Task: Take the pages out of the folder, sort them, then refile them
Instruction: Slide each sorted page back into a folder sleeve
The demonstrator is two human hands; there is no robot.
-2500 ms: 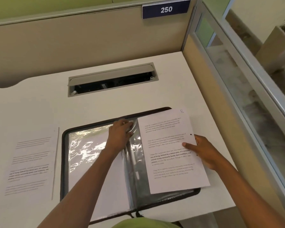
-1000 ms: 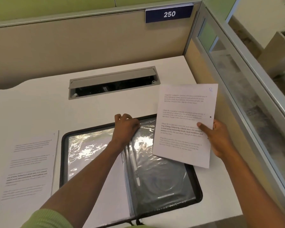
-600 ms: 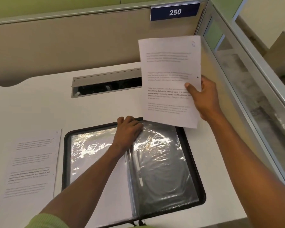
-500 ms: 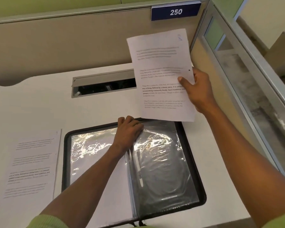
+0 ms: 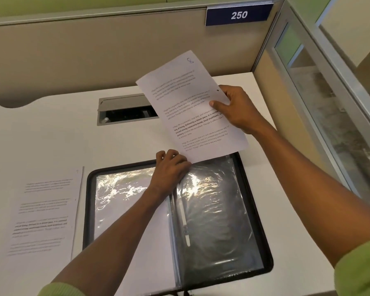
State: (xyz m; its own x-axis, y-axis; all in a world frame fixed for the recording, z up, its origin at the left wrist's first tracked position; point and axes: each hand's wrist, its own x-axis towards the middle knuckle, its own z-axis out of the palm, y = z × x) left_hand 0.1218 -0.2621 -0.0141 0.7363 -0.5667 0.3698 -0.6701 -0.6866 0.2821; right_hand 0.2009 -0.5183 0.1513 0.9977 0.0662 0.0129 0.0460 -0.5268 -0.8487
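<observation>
An open black folder (image 5: 263, 212) with shiny plastic sleeves lies on the white desk. Its left sleeve holds a white page (image 5: 141, 248); the right sleeve looks dark. My left hand (image 5: 169, 171) rests at the top of the folder's spine, fingers curled over the sleeve edges. My right hand (image 5: 239, 110) pinches a printed page (image 5: 190, 107) marked with a handwritten 8, held tilted in the air above the folder's far edge. Another printed page (image 5: 43, 212) lies flat on the desk left of the folder.
A grey cable hatch (image 5: 124, 107) stands open in the desk (image 5: 51, 135) behind the folder. A beige partition with a blue "250" sign (image 5: 238, 14) closes the back. A glass-panelled divider (image 5: 320, 99) runs along the right side.
My right hand has pulled the page off the folder's right side, lifted it and swung it left, tilting it. My left hand has stayed on the folder's spine.
</observation>
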